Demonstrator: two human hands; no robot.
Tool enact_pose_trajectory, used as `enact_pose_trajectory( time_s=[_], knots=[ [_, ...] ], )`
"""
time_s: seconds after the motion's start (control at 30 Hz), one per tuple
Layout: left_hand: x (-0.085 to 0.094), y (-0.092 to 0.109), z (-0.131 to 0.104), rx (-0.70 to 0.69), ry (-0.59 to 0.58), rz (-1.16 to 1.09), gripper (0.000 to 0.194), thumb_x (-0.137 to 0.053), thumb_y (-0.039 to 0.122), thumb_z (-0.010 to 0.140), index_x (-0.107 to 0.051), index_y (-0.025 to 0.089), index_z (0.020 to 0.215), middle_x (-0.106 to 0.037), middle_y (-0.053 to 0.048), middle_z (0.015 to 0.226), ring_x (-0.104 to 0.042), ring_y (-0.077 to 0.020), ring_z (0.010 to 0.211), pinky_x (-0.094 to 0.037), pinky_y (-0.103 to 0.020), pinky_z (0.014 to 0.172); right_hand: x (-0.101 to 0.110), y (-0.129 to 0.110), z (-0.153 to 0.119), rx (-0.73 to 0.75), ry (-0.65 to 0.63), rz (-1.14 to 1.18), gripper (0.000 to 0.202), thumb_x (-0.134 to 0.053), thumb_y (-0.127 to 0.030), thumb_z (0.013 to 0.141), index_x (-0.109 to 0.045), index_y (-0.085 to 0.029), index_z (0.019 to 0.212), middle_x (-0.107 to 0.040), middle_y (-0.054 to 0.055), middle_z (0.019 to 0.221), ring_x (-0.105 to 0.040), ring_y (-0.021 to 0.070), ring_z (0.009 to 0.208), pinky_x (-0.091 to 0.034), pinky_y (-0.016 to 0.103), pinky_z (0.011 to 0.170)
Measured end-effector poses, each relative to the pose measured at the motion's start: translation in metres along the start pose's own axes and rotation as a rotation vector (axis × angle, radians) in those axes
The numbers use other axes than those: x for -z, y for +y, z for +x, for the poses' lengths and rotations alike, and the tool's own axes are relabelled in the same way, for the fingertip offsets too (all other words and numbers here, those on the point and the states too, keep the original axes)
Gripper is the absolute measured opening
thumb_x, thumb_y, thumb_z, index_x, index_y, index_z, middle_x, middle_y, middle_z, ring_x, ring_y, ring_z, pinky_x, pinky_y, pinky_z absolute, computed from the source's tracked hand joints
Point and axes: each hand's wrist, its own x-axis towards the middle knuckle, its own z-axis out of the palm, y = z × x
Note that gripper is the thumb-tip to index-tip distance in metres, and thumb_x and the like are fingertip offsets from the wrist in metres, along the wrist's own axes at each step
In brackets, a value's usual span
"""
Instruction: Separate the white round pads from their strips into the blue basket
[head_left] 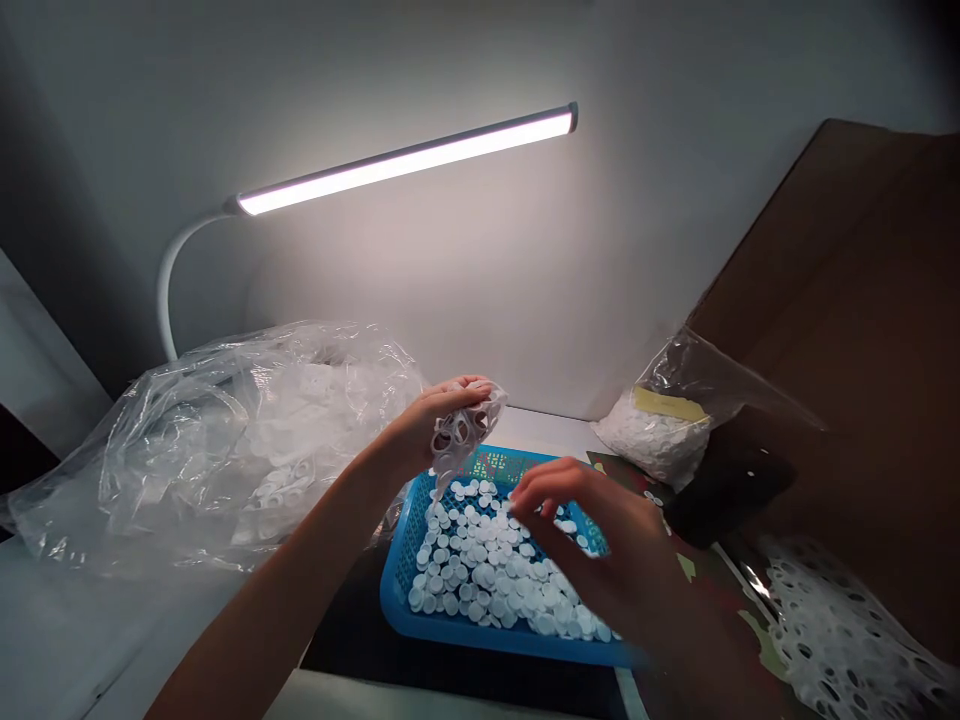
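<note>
My left hand (442, 405) is closed around a limp white perforated sheet (459, 432) with round holes, which hangs over the back left of a blue plastic basket (405, 585). Many small white round discs (480, 550) lie loose inside the basket. Above its right side is my right hand (577, 510), with the thumb and index finger brought together at the tips. Whether a disc sits between those fingertips I cannot make out. My right forearm covers the basket's right corner.
A large clear plastic bag (225, 450) of white pieces lies on the left. At the right are another bag (652, 430) with a yellow label, a black object (727, 490) and a heap of holed white sheets (847, 620). A lamp (409, 160) shines overhead; cardboard (862, 330) stands right.
</note>
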Motion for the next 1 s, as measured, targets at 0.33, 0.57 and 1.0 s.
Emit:
enact_pose_trajectory(
  time_s=[0.33, 0.57, 1.0],
  knots=[
    [-0.008, -0.006, -0.005, 0.182, -0.171, -0.035, 0.009, -0.066, 0.021, 0.071, -0.058, 0.018, 0.074, -0.047, 0.003, 0.060, -0.045, -0.0084, 0.051, -0.034, -0.021, 0.049, 0.000, 0.027, 0.008, -0.083, 0.118, -0.181, 0.017, -0.055, -0.022, 0.089, -0.057, -0.025, 0.106, -0.064, 0.000, 0.093, -0.060, 0.0118, 0.073, -0.052, 0.027, 0.067],
    [-0.013, -0.012, -0.005, 0.300, -0.266, -0.153, 0.006, -0.066, 0.014, 0.070, -0.060, 0.015, 0.070, -0.047, 0.003, 0.055, -0.042, -0.0068, 0.047, -0.035, -0.019, 0.047, 0.002, 0.028, 0.009, 0.021, 0.103, -0.232, 0.015, -0.055, -0.018, 0.089, -0.058, -0.025, 0.102, -0.064, 0.000, 0.094, -0.062, 0.0128, 0.080, -0.052, 0.026, 0.070],
    [-0.004, -0.022, 0.009, 0.242, -0.018, -0.339, 0.015, -0.067, 0.015, 0.065, -0.053, 0.015, 0.065, -0.041, 0.006, 0.049, -0.037, -0.0037, 0.038, -0.030, -0.017, 0.038, -0.001, 0.027, 0.008, 0.141, -0.050, -0.466, 0.012, -0.046, -0.008, 0.091, -0.053, -0.018, 0.090, -0.061, 0.004, 0.082, -0.056, 0.0133, 0.069, -0.046, 0.025, 0.058]
  ],
)
